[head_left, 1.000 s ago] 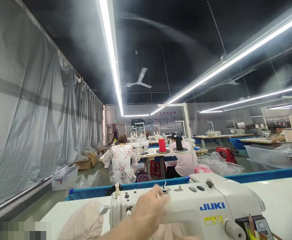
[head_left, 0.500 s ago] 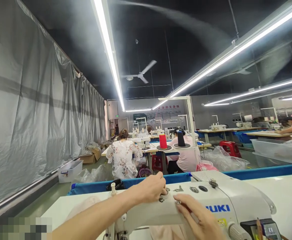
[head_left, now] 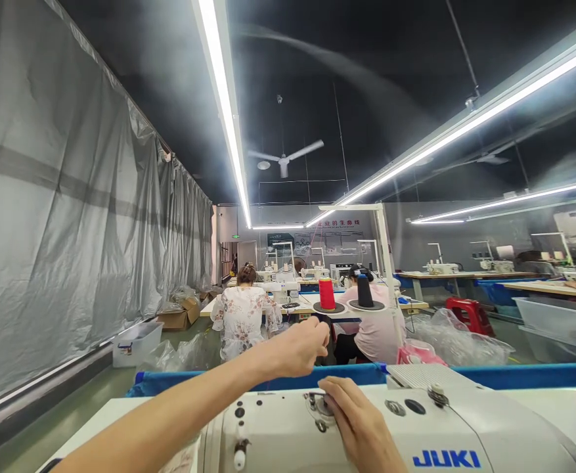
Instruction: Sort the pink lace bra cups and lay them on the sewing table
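A white JUKI sewing machine (head_left: 469,427) fills the bottom of the view. My left hand (head_left: 297,348) is raised just above its top, fingers pinched together; what they hold, if anything, is too fine to make out. My right hand (head_left: 361,427) rests on the machine's top, its fingers curled over a round fitting (head_left: 317,405). A thread stand behind the machine carries a red thread cone (head_left: 326,294) and a black thread cone (head_left: 365,291).
A blue fabric rail (head_left: 514,376) runs behind the machine. Two people (head_left: 242,318) sit with their backs to me at tables ahead. Grey plastic sheeting (head_left: 71,230) covers the left wall. Clear bins (head_left: 553,325), plastic bags and a red stool (head_left: 469,315) lie to the right.
My left hand has lifted off the machine's top and risen, pinched. My right hand slid left onto the round fitting. The view has tilted slightly.
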Action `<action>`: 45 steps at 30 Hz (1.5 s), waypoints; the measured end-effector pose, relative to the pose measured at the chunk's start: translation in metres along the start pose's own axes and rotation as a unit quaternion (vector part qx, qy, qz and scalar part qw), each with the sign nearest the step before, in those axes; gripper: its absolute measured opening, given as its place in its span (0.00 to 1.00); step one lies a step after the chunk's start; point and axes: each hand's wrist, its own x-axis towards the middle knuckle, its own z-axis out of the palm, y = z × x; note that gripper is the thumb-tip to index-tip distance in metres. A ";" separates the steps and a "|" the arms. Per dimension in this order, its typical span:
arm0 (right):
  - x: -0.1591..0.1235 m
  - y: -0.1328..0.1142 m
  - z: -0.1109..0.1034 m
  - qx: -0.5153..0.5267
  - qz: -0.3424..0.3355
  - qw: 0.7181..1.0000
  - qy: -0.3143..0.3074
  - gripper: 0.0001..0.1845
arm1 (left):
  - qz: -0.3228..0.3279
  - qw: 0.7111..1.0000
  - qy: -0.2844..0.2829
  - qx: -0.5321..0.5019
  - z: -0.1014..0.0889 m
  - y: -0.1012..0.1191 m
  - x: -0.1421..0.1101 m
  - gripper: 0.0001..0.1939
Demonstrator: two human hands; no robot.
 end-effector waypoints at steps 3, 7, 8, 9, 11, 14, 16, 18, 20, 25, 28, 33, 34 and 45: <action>0.004 0.000 0.001 -0.016 -0.039 0.999 -0.009 0.19 | -0.007 1.000 -0.003 -0.019 0.009 -0.006 -0.011 0.02; 0.003 -0.001 -0.005 -0.046 -0.073 0.996 -0.028 0.20 | -0.005 0.999 -0.012 -0.050 0.022 -0.009 -0.020 0.06; 0.001 -0.002 -0.006 -0.054 -0.076 0.995 -0.036 0.20 | -0.003 0.998 -0.014 -0.058 0.023 -0.008 -0.020 0.09; 0.000 -0.004 -0.007 -0.064 -0.079 0.994 -0.043 0.20 | -0.002 0.998 -0.018 -0.066 0.025 -0.008 -0.020 0.11; -0.003 -0.008 -0.012 -0.086 -0.091 0.991 -0.054 0.20 | -0.006 0.996 -0.034 -0.086 0.027 -0.005 -0.019 0.13; -0.006 -0.014 -0.026 -0.112 -0.121 0.983 -0.076 0.23 | -0.006 0.989 -0.080 -0.124 0.032 -0.002 -0.020 0.14; -0.005 -0.013 -0.039 -0.120 -0.116 0.983 -0.080 0.21 | -0.006 0.982 -0.109 -0.154 0.036 0.000 -0.023 0.15; -0.004 -0.010 -0.050 -0.113 -0.076 0.989 -0.063 0.18 | -0.017 0.975 -0.122 -0.183 0.039 0.001 -0.027 0.16; -0.004 -0.005 -0.054 -0.078 -0.023 0.994 -0.071 0.16 | -0.036 0.970 -0.121 -0.208 0.042 0.001 -0.033 0.16; -0.014 0.001 -0.042 -0.016 0.035 0.990 -0.134 0.12 | -0.089 0.958 -0.108 -0.251 0.050 0.001 -0.043 0.13; -0.019 0.002 -0.033 -0.010 0.067 0.988 -0.140 0.11 | -0.142 0.954 -0.101 -0.243 0.059 0.000 -0.041 0.13; -0.016 0.003 -0.028 -0.019 0.114 0.979 -0.170 0.12 | -0.210 0.950 -0.145 -0.179 0.063 -0.002 -0.016 0.08; -0.014 0.004 -0.029 -0.026 0.122 0.977 -0.175 0.11 | -0.215 0.951 -0.158 -0.159 0.061 -0.001 -0.009 0.07; -0.020 0.015 -0.025 -0.071 0.168 0.967 -0.176 0.12 | -0.096 0.983 -0.135 0.084 0.067 0.035 -0.008 0.23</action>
